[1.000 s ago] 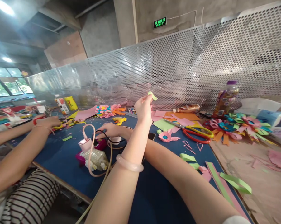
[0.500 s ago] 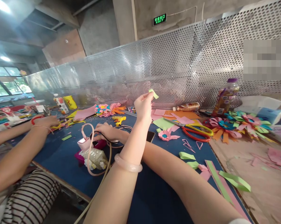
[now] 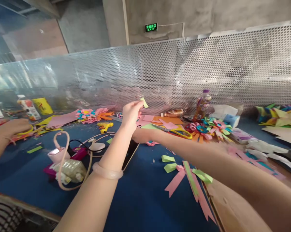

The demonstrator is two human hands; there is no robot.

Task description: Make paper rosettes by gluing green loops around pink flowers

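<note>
My left hand, a bracelet on its wrist, is raised over the table and pinches a short light-green paper strip between thumb and fingertips. Behind the left forearm, my right hand is low over the table; its fingers are hidden, so what they hold is not visible. A dark flat object like a phone lies just below it. Left of my hands sits a yellow glue gun. Beyond the right forearm are scissors with red and yellow handles and several coloured paper sheets.
Pink and green ribbon-like strips lie near the right table edge. Charging cables and a pink charger are at left. Paper flowers, a drink bottle and a perforated metal screen stand behind. Another person's hand works at far left.
My view has turned right. My right hand has moved right, away from the cables and behind my left wrist. The green strip stays pinched in my left hand.
</note>
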